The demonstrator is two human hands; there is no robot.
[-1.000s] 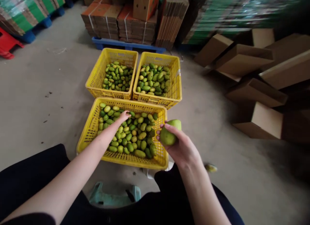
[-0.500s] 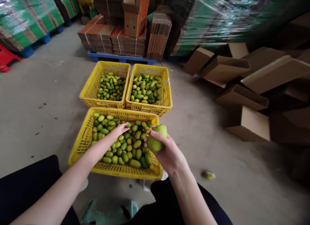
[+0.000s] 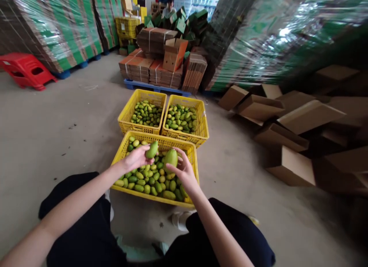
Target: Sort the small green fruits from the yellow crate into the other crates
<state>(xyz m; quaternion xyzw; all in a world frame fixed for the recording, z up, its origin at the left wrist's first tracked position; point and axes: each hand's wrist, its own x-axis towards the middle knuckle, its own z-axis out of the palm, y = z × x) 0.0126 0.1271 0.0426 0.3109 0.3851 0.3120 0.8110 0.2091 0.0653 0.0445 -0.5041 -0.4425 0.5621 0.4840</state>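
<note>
Between the fingers of my left hand (image 3: pixel 138 158) is a green mango (image 3: pixel 152 149), raised above the near crate. My right hand (image 3: pixel 185 171) grips a larger, paler green mango (image 3: pixel 171 160), its thumb across the lower side. The two fruits are close together but apart. Below them, the near yellow crate (image 3: pixel 155 198) holds many green and yellowish mangoes (image 3: pixel 148 180). Behind it stand a left yellow crate (image 3: pixel 123 119) and a right yellow crate (image 3: pixel 204 125), both partly filled with similar fruit.
Open cardboard boxes (image 3: pixel 260 107) lie heaped at the right. Flattened cartons (image 3: pixel 165 73) are stacked on a blue pallet (image 3: pixel 138 85) at the back. Wrapped green stacks (image 3: pixel 66 29) and a red stool (image 3: pixel 27 69) stand left. A person (image 3: pixel 168 9) is far behind.
My left hand has lifted a mango out of the near crate. My right hand still holds its mango, now nearer the left one. The view has tilted up, showing more of the background.
</note>
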